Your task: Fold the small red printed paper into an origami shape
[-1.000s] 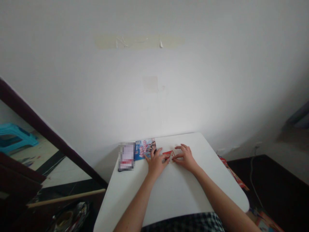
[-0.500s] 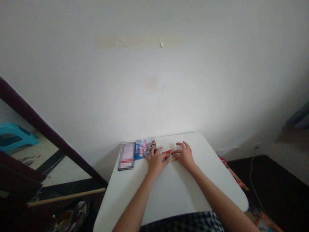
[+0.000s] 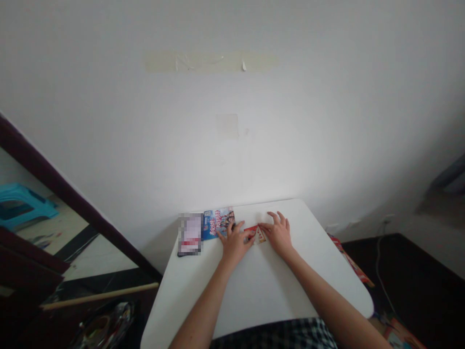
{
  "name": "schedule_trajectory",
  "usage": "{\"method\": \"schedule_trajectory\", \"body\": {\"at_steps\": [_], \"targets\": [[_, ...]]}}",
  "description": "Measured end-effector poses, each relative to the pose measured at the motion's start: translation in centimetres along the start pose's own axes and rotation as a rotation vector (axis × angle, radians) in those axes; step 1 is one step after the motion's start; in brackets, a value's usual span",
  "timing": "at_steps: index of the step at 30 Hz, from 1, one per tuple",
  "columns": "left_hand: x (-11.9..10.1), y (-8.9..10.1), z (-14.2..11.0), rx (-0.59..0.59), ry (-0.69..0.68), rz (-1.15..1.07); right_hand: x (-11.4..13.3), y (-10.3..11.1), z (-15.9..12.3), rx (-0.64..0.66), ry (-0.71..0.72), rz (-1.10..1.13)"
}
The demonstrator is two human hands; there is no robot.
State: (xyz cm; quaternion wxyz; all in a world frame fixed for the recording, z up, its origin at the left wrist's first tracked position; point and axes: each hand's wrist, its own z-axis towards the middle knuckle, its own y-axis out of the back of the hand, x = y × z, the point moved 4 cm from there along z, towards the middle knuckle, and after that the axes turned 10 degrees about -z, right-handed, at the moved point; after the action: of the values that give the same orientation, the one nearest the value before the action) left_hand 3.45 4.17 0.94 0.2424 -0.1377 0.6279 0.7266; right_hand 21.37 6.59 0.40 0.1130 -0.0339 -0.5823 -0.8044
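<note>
A small red and beige printed paper (image 3: 260, 236), apparently folded, lies on the white table (image 3: 261, 286) between my two hands. My left hand (image 3: 235, 241) holds its left part with thumb and index finger, while the other fingers spread over the table. At its upper edge my right hand (image 3: 279, 235) pinches the paper between thumb and index finger; its other fingers are raised and apart. My fingers cover part of the paper. A blue printed leaflet (image 3: 210, 228) lies just left, its right end partly under my left hand.
A blurred-out rectangular object (image 3: 191, 234) with a dark edge lies at the table's left. The wall (image 3: 232, 165) stands right behind the table. A dark-framed mirror (image 3: 72, 184) leans on the left, reflecting a blue stool. A cable (image 3: 379, 261) hangs to the right.
My right hand's fingertips have moved slightly up and left along the paper, so more of its beige part shows. The left hand stays in place.
</note>
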Motion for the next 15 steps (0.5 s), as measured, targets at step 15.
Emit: {"method": "schedule_trajectory", "body": {"at_steps": [15], "targets": [[0.39,0.02,-0.28,-0.083,0.021,-0.022,-0.38,0.29,-0.48,0.067,0.137,0.098]]}}
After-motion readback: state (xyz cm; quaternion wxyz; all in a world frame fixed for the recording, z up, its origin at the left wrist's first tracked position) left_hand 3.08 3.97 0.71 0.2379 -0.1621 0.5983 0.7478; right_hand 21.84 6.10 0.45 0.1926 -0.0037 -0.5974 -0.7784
